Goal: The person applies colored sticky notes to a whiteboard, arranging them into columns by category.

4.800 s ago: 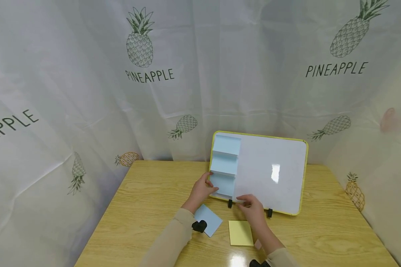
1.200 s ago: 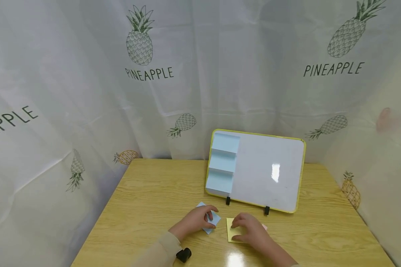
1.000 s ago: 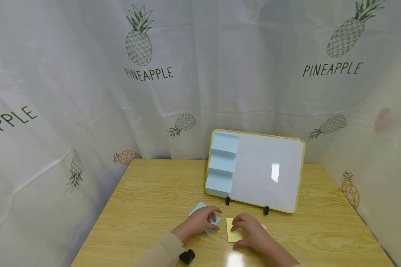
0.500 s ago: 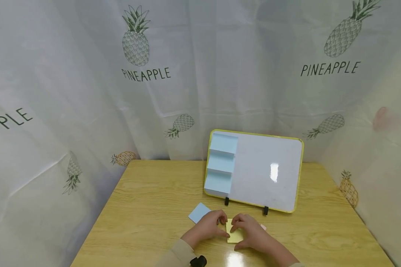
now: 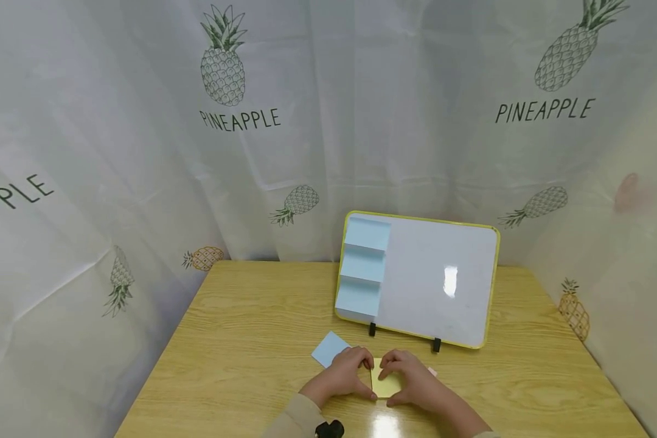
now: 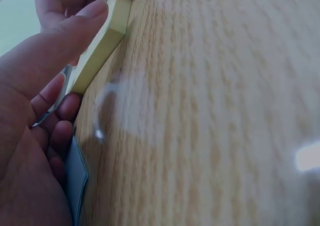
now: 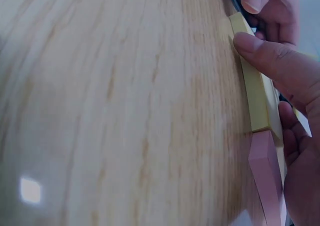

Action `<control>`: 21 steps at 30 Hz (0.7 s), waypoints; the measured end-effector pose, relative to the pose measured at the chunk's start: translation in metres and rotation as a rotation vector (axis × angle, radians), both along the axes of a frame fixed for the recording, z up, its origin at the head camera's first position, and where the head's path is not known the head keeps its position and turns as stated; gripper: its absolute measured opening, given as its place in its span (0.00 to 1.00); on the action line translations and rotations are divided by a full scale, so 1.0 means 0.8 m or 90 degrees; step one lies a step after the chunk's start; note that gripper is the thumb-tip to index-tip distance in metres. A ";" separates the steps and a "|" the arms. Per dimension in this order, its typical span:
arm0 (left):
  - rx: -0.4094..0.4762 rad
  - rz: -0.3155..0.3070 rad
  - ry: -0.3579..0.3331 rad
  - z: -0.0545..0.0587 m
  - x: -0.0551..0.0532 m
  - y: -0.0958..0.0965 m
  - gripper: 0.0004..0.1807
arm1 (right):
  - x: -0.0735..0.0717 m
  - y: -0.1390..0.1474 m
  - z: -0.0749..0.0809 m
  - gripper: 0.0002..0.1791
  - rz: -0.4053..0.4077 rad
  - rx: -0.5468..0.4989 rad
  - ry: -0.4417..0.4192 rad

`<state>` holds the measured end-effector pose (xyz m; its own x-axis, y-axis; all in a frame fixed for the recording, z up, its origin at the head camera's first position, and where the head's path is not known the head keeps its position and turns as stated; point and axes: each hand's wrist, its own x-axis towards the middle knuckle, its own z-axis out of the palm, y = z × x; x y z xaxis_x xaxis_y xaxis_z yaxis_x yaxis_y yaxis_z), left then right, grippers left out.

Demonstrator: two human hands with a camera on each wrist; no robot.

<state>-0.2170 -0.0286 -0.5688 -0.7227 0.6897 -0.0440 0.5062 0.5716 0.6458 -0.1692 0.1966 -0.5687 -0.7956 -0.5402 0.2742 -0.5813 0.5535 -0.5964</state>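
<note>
A pad of yellow sticky notes (image 5: 384, 387) lies on the table between both hands. My left hand (image 5: 344, 375) holds its left side, thumb at the near corner and fingertips at the far one. My right hand (image 5: 418, 382) arches over its right part; in the right wrist view, the thumb presses the long side of the yellow pad (image 7: 256, 93) and the other fingers curl behind it. A blue sticky-note pad (image 5: 328, 348) sits turned at an angle behind my left hand. Mostly hidden by my right hand, a pink pad (image 7: 264, 163) lies against the yellow one.
A yellow-framed whiteboard (image 5: 438, 274) leans at the back on small black feet (image 5: 436, 345). Three blue notes (image 5: 363, 263) run down its left side in a column. The wooden table (image 5: 241, 340) ends at a pineapple-print curtain (image 5: 383, 121).
My left hand has left the board's lowest blue note, passed over the blue pad and moved right to the yellow pad. My right hand has come down from the board's lower edge onto the yellow pad.
</note>
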 end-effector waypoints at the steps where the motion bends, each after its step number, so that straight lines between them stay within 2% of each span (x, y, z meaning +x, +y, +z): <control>1: -0.001 -0.002 -0.003 0.001 0.000 0.000 0.26 | 0.000 0.001 0.000 0.19 0.005 -0.005 -0.003; 9: -0.012 -0.021 0.014 0.011 0.004 -0.001 0.26 | -0.004 0.010 0.005 0.20 0.033 -0.060 -0.111; 16: 0.007 -0.022 0.017 0.010 0.004 -0.003 0.21 | -0.008 0.013 0.005 0.22 0.060 -0.133 -0.161; 21: 0.041 -0.013 0.004 0.010 0.003 -0.004 0.13 | -0.003 0.016 0.012 0.23 0.020 -0.136 -0.218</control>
